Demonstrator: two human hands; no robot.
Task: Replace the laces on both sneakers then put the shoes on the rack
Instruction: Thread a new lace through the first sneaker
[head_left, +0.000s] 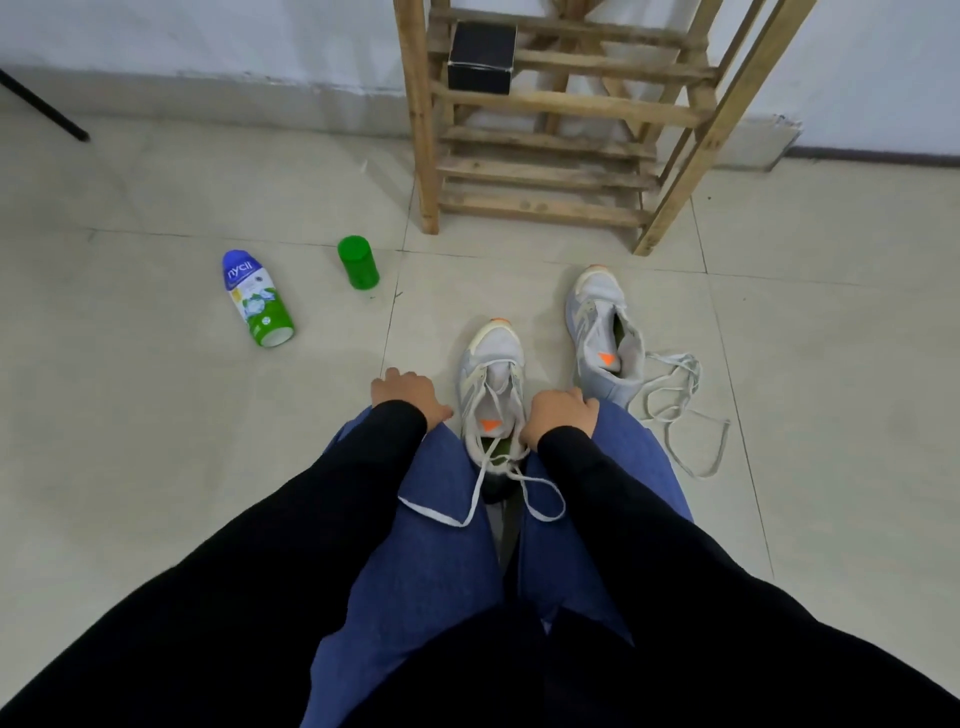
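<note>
- Left hand: rests on the left knee, fingers loosely curled over it, holding nothing.
- Right hand: on the right knee, fingers curled down at the right edge of the near sneaker's collar. Fingertips are hidden, so can't tell if it grips shoe or lace.
- Near sneaker: on the tiled floor between the knees, toe pointing far, upright.
- Threaded lace: runs through the near sneaker's eyelets. The ends trail toward the person: one lies across the left leg, the other forms a loop between the legs.
- Far sneaker: farther and to the right, apart from the near one, upright, toe pointing far, upper spread open.
- Loose lace: tangled on the floor just right of the far sneaker. It reaches the shoe's collar, but can't tell if it is attached.
- Rack: wooden, slatted, stands against the far wall beyond both shoes.
- Black box: on an upper slat of the rack.
- Bottle: blue, white and green, lying on its side, far left.
- Green cap: on the floor just right of the bottle, not touching it.
</note>
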